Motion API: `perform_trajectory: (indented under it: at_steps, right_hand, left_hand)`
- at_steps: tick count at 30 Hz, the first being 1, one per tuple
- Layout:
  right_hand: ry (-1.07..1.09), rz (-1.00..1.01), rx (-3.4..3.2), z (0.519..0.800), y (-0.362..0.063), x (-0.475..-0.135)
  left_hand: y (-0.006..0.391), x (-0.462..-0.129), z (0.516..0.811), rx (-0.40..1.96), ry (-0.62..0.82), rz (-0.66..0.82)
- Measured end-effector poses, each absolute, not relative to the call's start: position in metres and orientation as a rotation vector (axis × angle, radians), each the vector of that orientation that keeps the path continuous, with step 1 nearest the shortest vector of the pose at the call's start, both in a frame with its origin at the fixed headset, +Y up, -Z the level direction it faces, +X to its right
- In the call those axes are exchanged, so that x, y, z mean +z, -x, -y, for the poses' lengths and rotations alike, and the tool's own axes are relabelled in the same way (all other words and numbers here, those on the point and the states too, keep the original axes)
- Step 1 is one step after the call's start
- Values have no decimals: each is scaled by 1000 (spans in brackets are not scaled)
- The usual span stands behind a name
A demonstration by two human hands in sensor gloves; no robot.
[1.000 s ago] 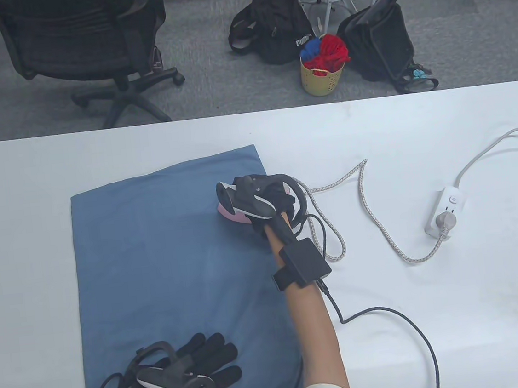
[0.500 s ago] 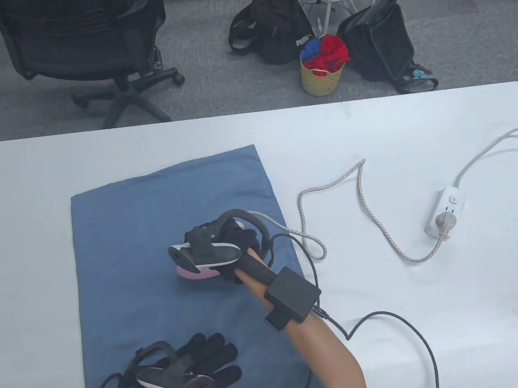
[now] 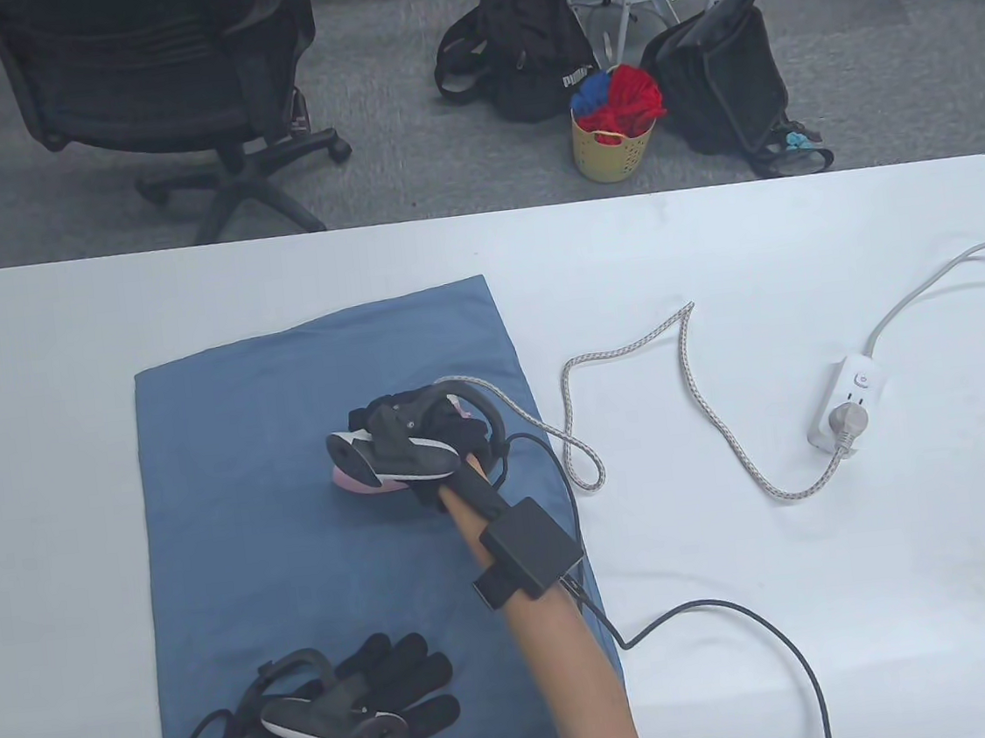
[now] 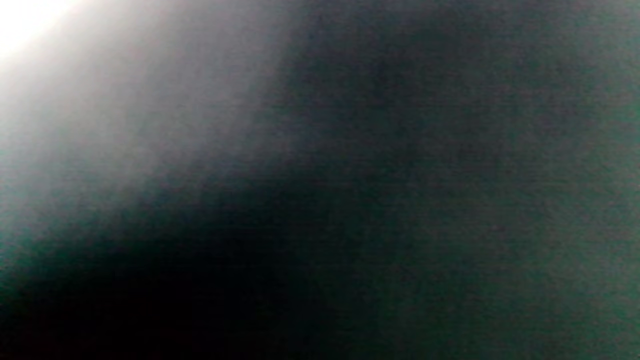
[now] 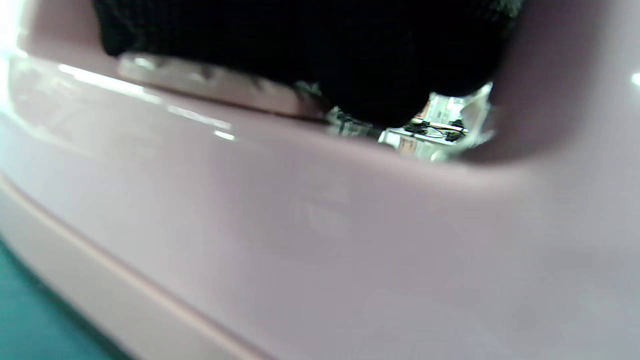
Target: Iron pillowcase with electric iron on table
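Observation:
A blue pillowcase (image 3: pixel 296 513) lies flat on the white table (image 3: pixel 835 614). My right hand (image 3: pixel 429 437) grips the handle of a pink iron (image 3: pixel 355 480) that rests on the middle of the pillowcase. In the right wrist view the pink iron body (image 5: pixel 320 240) fills the frame, with my gloved fingers (image 5: pixel 300 45) wrapped around its handle. My left hand (image 3: pixel 378 697) lies flat with fingers spread on the pillowcase's near edge. The left wrist view is dark and blurred.
The iron's braided cord (image 3: pixel 688 384) loops across the table to a white power strip (image 3: pixel 852 401) at the right. A black glove cable (image 3: pixel 748 623) trails to the near edge. Behind the table stand an office chair (image 3: pixel 164 87), bags and a yellow basket (image 3: pixel 614 145).
My right hand slid the iron from the pillowcase's right edge toward its middle and nearer to me, then a little back away. The cord loop followed. My left hand stayed still.

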State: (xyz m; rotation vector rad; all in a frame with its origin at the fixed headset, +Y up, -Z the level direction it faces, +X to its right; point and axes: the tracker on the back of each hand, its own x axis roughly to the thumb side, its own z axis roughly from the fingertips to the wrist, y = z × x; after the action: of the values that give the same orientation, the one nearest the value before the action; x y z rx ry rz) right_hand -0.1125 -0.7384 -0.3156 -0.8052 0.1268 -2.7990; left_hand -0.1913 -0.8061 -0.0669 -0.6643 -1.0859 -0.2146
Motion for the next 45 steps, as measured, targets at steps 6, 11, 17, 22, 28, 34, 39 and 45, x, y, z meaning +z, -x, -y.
perform_trajectory:
  at_steps: [6,11,17,22,28,34,39,45]
  right_hand:
    - [720,-110,-2814,739,115,-335]
    - [665,-94,-2829,739,116,-346]
    - [892,5,-2755,712,137,-319]
    - [1106,33,-2699,725,167,-272]
    - [1077,-123,-2664,736,176,-264]
    - [995,-140,-2705,738,178,-280]
    - [938,-133,-2732,738,179,-293]
    - [877,-124,-2757,738,179,-309]
  left_hand:
    - [191,-67,806,-213,667,1085]
    - [191,-67,806,-212,668,1085]
    - [192,-67,806,-220,660,1085]
    - [191,-67,806,-222,659,1083]
    - [191,-67,806,-224,658,1081]
    - [191,-66,806,-228,654,1080]
    - [191,-66,806,-227,656,1081]
    - [191,-66,806,-226,657,1081]
